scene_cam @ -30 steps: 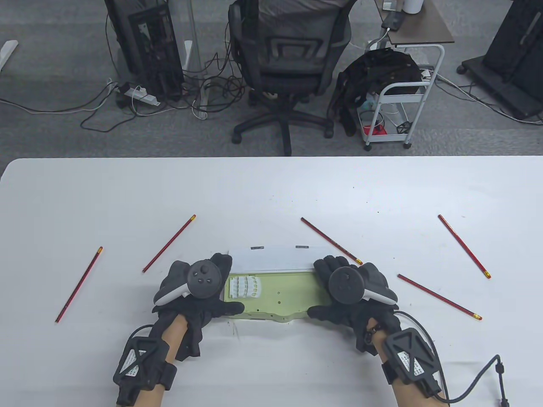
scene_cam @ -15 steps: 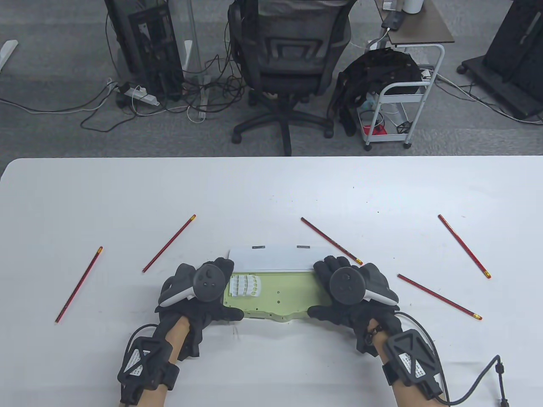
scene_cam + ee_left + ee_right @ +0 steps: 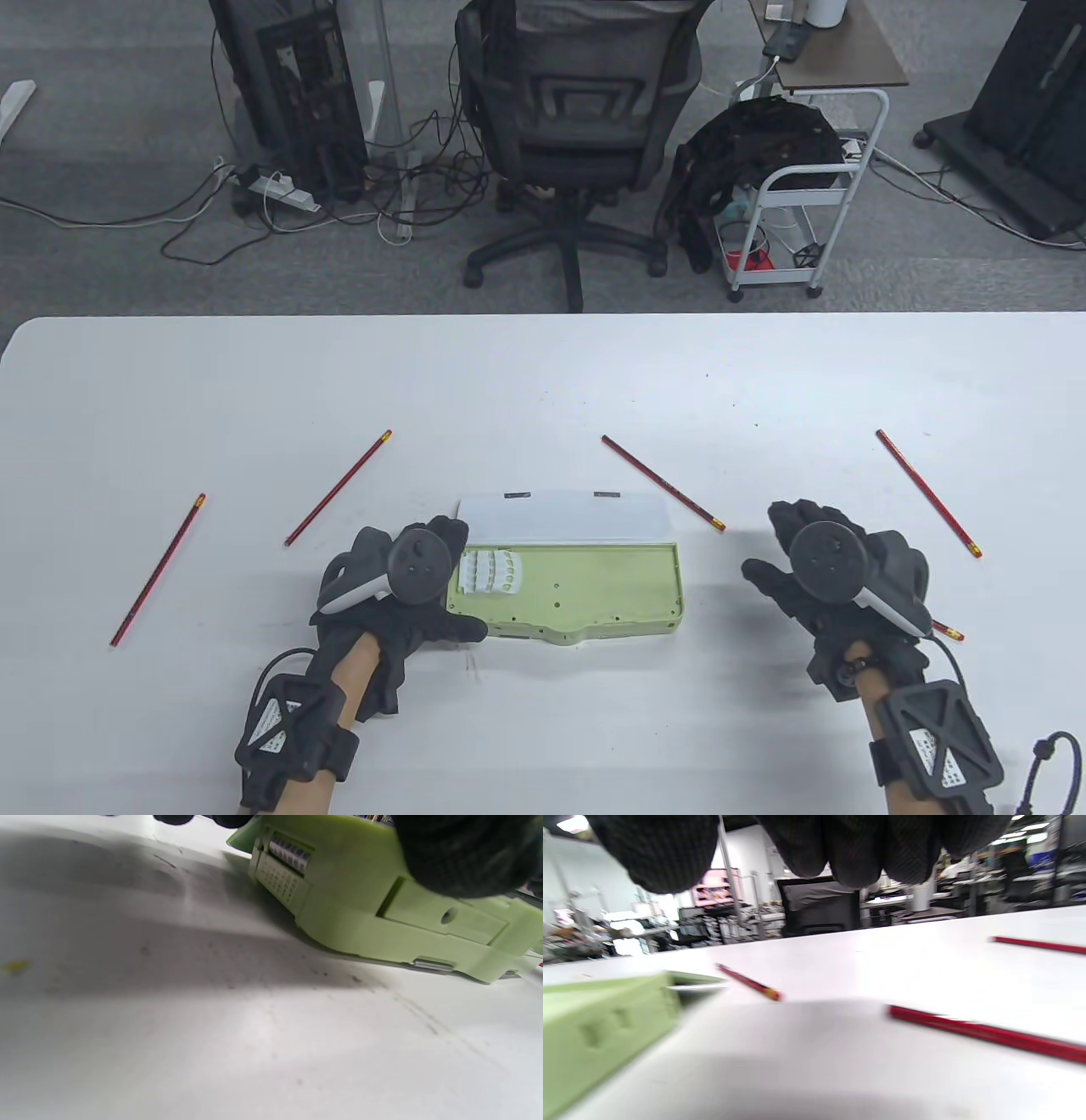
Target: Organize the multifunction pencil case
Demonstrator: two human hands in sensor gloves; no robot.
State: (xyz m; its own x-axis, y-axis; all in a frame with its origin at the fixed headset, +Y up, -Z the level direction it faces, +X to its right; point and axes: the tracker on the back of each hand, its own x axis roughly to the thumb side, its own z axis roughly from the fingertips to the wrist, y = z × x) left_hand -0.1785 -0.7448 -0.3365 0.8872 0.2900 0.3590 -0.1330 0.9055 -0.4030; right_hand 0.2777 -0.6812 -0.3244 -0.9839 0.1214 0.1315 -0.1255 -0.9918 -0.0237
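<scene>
Pencil case (image 3: 585, 586): it lies open on the table (image 3: 543, 373) just in front of me, green tray up, so I can load it without reaching.
Lid (image 3: 564, 515): the white lid is folded back flat on the far side, out of the way of the tray.
Holder (image 3: 490, 574): a white ribbed insert sits at the tray's left end; the rest of the tray looks bare.
My left hand (image 3: 399, 586): I grip the case's left end, thumb on the near wall and fingers over the far edge, I judge to keep it from sliding while I load it.
My right hand (image 3: 827, 564): it hangs free to the right of the case, fingers loosely spread, holding nothing, just above the nearest pencil (image 3: 946, 631).
Pencils: five red ones lie scattered, apart from the case: far left pencil (image 3: 158, 570), left pencil (image 3: 338, 487), middle pencil (image 3: 663, 482), far right pencil (image 3: 928, 492), and the one under my right hand.
Next, as I judge: pinch that nearest one and bring it to the tray.
</scene>
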